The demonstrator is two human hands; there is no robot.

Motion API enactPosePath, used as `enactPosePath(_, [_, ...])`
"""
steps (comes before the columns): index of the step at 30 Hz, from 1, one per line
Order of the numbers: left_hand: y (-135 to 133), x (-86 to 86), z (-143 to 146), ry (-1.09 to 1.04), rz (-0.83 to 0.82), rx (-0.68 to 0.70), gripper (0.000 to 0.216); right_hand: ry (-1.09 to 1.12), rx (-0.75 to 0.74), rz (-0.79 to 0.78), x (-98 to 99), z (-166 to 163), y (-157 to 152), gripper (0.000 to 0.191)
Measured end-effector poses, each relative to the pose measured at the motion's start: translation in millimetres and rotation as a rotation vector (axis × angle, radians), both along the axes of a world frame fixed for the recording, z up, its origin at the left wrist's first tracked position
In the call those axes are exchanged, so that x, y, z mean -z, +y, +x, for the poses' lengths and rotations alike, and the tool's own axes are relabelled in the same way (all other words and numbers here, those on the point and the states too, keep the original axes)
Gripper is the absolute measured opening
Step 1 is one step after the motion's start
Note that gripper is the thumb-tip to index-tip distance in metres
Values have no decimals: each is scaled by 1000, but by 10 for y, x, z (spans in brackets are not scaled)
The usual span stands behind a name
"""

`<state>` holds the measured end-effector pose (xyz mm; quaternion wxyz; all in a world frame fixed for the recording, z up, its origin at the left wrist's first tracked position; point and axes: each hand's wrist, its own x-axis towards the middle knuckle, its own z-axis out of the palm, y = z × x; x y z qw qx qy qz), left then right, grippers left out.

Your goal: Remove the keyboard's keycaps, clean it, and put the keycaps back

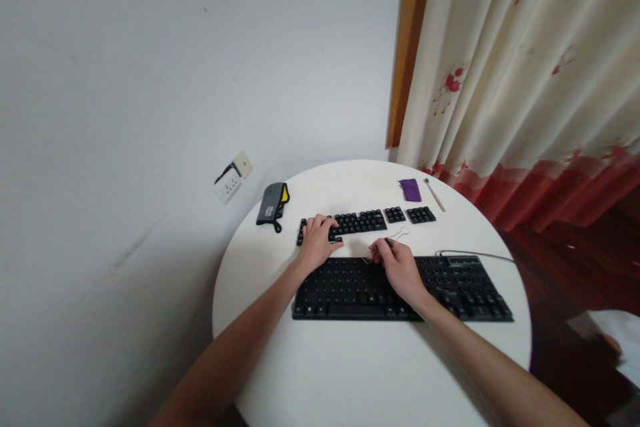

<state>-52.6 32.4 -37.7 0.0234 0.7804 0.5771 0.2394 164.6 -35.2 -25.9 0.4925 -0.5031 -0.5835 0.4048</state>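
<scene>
My left hand [317, 244] rests at the left end of a row of loose black keycaps [361, 221]. Its fingers are spread over the caps, with the thumb apart and a single keycap [339, 239] beside it. In my right hand [395, 263] is a wire keycap puller [400, 234], its thin wires poking out past my closed fingers. That hand is above the upper middle of a black keyboard [357, 311]. Keys remain along the keyboard's bottom row and right side, while much of its upper left looks bare of caps.
All this lies on a round white table [320, 373]. Behind are two keycap blocks [421, 215], a purple cloth [411, 190], a thin brush [435, 195] and a grey pouch [273, 203]. A cable [480, 254] runs off right. Wall and curtain [500, 80] border the table.
</scene>
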Motion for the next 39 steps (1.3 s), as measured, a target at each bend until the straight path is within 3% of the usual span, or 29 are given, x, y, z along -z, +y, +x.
enactPosePath(15, [51, 71, -14, -2, -23, -92, 61, -112, -75, 20, -37, 10, -12, 44])
enactPosePath(21, [18, 17, -6, -12, -14, -87, 64, -255, -292, 93, -128, 50, -71, 35])
enactPosePath(26, [-92, -108, 59, -157, 35, 122, 34, -320, -455, 164, -183, 49, -138, 31])
enactPosePath(33, [-265, -140, 213, -187, -165, 501, 18, -392, -742, 312, -236, 48, -220, 31])
enactPosePath(39, [-278, -91, 230, -166, -211, 545, 19, -479, -507, 248, -146, 43, -192, 28])
